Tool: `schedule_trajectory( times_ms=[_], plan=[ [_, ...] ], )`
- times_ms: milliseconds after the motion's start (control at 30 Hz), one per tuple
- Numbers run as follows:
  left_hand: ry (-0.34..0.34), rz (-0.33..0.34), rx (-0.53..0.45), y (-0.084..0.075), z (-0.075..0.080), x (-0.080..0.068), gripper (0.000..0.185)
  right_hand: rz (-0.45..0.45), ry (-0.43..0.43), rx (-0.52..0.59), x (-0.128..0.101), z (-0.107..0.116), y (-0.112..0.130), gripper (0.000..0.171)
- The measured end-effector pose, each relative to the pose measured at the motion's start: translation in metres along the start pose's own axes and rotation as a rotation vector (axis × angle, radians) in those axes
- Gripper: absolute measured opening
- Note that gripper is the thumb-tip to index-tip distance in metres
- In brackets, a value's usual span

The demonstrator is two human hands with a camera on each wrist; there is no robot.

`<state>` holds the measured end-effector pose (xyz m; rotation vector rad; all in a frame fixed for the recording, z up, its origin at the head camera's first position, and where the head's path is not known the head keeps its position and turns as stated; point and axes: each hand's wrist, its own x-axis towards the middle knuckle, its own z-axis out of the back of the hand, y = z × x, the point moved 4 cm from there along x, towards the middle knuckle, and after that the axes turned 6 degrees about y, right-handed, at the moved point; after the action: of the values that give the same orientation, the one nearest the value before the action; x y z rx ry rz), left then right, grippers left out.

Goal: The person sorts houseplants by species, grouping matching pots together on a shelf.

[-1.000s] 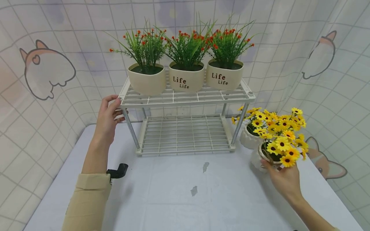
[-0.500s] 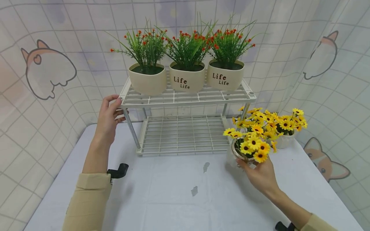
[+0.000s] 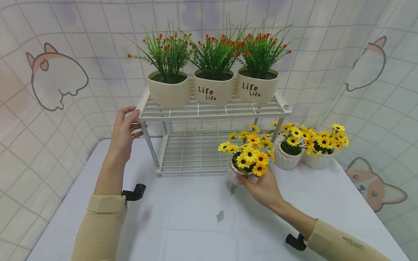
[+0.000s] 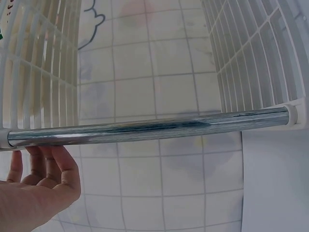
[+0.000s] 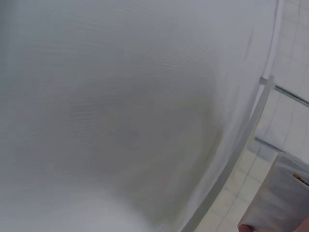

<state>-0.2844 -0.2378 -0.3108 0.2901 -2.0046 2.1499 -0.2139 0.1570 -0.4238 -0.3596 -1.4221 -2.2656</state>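
Observation:
A white two-tier wire rack (image 3: 212, 110) stands at the back of the table. My left hand (image 3: 125, 127) grips the front left corner of its top shelf, fingers curled over the edge; in the left wrist view the fingers (image 4: 46, 166) sit by the chrome leg (image 4: 145, 128). My right hand (image 3: 261, 186) holds a small white pot of yellow daisies (image 3: 248, 154) tilted, just in front of the lower shelf (image 3: 192, 152), which holds nothing. In the right wrist view only a corner of the pot (image 5: 280, 198) shows.
Three cream pots (image 3: 213, 90) with green plants and red buds fill the top shelf. Two more white pots of yellow daisies (image 3: 289, 150) (image 3: 321, 150) stand on the table right of the rack. A tiled curtain hangs behind. The white table (image 3: 196, 224) has small scuffs.
My right hand has carried the daisy pot leftward from the right side of the table to the front of the lower shelf. The left hand has stayed on the rack corner.

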Motion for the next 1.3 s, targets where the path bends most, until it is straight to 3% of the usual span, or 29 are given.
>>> schedule_trajectory(
  times_ms=[267,733,933,1167,1300],
  plan=[
    [-0.002,0.002,0.009,0.001,0.0,0.001,0.037,-0.015,0.021,0.04,0.027,-0.034,-0.007,0.073],
    [0.0,0.022,0.0,0.0,0.0,0.001,0.037,-0.027,-0.05,-0.006,0.06,-0.084,-0.021,0.083],
    [-0.003,0.019,-0.009,0.0,0.001,0.001,0.036,-0.074,-0.05,0.009,0.066,-0.097,-0.021,0.09],
    [-0.011,0.016,-0.002,0.001,0.001,0.002,0.036,-0.193,-0.002,-0.005,0.064,-0.107,-0.021,0.088],
    [-0.01,0.014,-0.005,0.002,0.0,0.002,0.036,-0.211,0.004,0.011,0.068,-0.114,-0.021,0.086]
  ],
)
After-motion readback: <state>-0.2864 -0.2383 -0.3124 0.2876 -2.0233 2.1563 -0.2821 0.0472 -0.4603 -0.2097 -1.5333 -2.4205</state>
